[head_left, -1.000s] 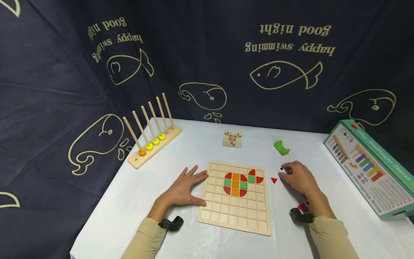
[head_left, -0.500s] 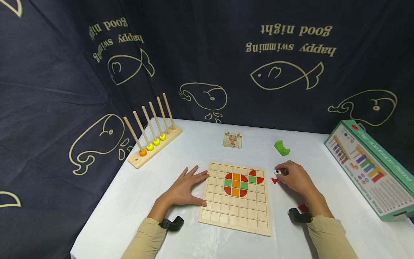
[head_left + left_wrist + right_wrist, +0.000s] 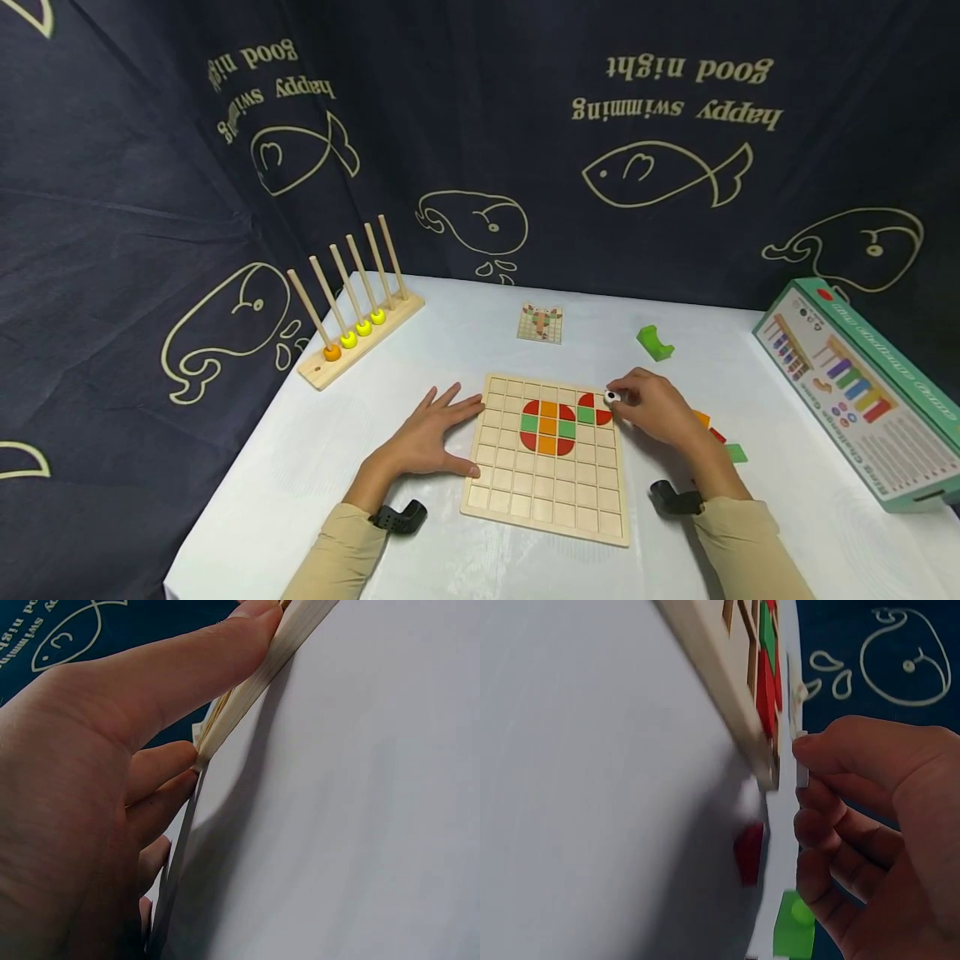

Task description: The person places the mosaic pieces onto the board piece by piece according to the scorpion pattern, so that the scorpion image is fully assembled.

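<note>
My right hand [image 3: 654, 406] pinched and partly hid a black-dotted white tile [image 3: 611, 397] at the far right corner of the square gridded wooden board [image 3: 536, 502]; contact I couldn't make out. My left hand [image 3: 426, 437], fingers spread, touched the board's left edge. My right forearm [image 3: 718, 468] partly covered orange, red and green pieces [image 3: 737, 453] on the white bench [image 3: 427, 571]; navy printed cloth [image 3: 465, 125] hung behind.

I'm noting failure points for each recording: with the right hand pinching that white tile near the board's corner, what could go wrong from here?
The white tile is thin and pinched at the fingertips, so it might slip from the right hand.
Red pieces on the board lie close by and could get nudged.
The left hand touches only the board's left side, so a push might shift it.
</note>
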Available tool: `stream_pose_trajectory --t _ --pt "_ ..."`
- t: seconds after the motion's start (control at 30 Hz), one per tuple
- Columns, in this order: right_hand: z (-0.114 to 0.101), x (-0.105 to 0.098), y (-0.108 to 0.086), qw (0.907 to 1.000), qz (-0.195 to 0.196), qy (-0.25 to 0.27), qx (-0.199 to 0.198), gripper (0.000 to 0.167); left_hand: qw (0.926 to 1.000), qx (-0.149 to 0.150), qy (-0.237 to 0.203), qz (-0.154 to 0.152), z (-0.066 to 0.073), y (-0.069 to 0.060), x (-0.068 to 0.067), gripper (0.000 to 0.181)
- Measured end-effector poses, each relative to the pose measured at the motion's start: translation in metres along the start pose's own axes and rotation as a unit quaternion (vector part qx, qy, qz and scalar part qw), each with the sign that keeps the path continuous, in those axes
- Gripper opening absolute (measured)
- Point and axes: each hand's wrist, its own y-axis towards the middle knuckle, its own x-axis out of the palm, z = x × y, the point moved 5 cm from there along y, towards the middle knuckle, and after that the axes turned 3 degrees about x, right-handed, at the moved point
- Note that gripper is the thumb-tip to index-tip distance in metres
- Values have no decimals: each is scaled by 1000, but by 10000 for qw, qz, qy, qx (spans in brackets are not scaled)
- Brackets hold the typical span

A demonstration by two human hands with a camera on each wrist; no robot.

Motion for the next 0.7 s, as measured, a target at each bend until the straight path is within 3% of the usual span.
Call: stream_pose_trajectory --t 0.7 --pt "-48 29 25 9974 -287 -26 -658 25 10000 -14 -54 -9 0 0 1 102"
